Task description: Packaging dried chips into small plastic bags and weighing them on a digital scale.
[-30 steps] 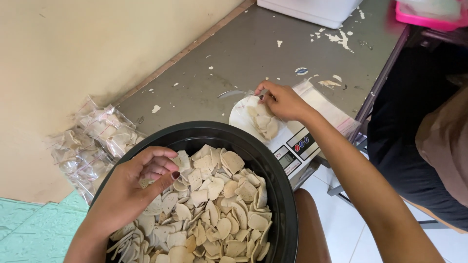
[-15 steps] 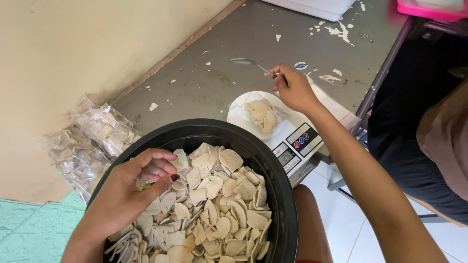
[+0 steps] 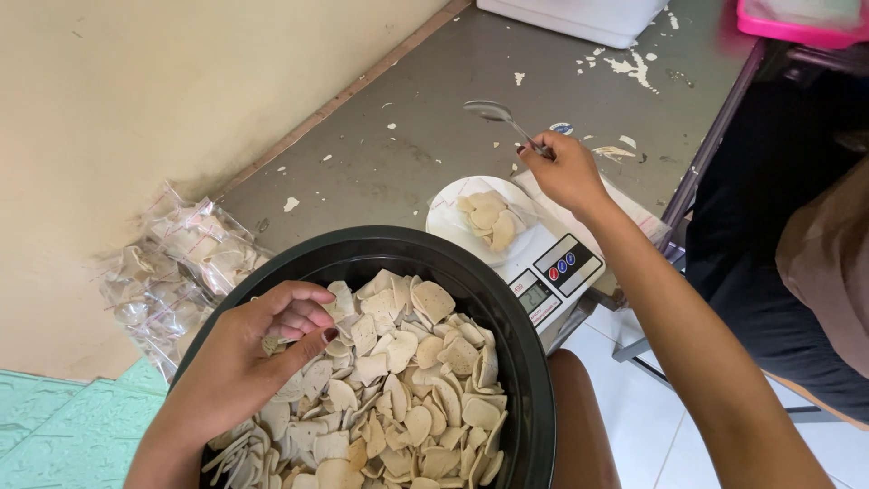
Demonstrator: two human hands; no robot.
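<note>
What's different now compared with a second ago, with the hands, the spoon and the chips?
The right hand lifted the metal spoon from beside the white kitchen scale and carried it up and away over the grey table. The left hand stayed in the round black basin, fingers closed on pale crackers. The small pile of crackers on the scale and the clear plastic packets did not move.

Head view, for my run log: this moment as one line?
left hand: grasping chips in black basin | right hand: holding spoon over scale
</note>
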